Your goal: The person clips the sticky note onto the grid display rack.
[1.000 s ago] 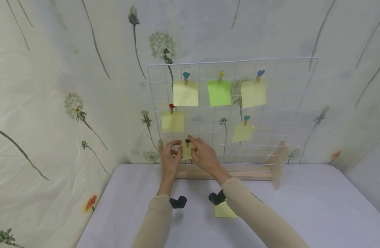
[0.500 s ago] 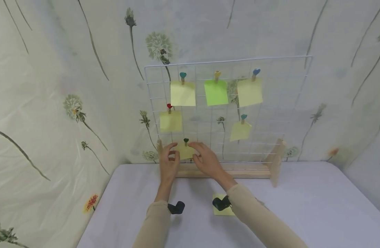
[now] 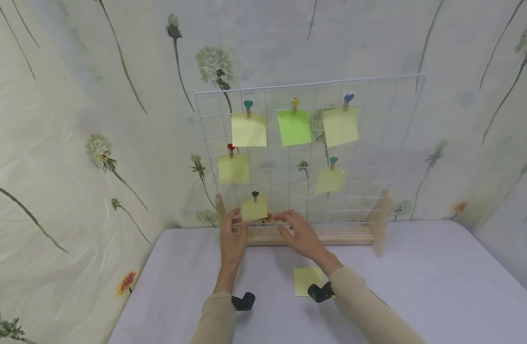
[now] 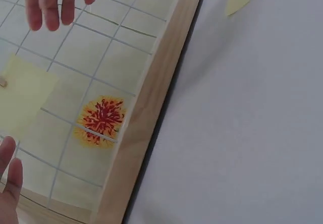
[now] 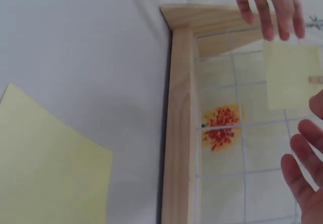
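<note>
A yellow sticky note (image 3: 255, 210) hangs low on the white wire grid, held by a small clothespin (image 3: 255, 195) with a dark green heart. My left hand (image 3: 232, 242) is just beside the note's lower left edge, fingers loosely bent and holding nothing; whether a fingertip touches the paper I cannot tell. To the right of the note, apart from it, my right hand (image 3: 305, 238) hovers before the grid with relaxed, spread fingers. In the right wrist view the same note (image 5: 290, 75) lies between the left hand (image 5: 272, 4) and the right hand (image 5: 308, 168).
The wire grid (image 3: 311, 86) stands on a wooden base (image 3: 332, 239) at the table's back. Several other notes hang higher, including a green note (image 3: 294, 128). One loose yellow note (image 3: 307, 281) lies on the white table (image 3: 418, 286) near my right wrist.
Both hands have come away from the pinned note and moved down; the right hand has also shifted right. The clothespin and note stay on the grid, now uncovered. The head view has turned slightly.
</note>
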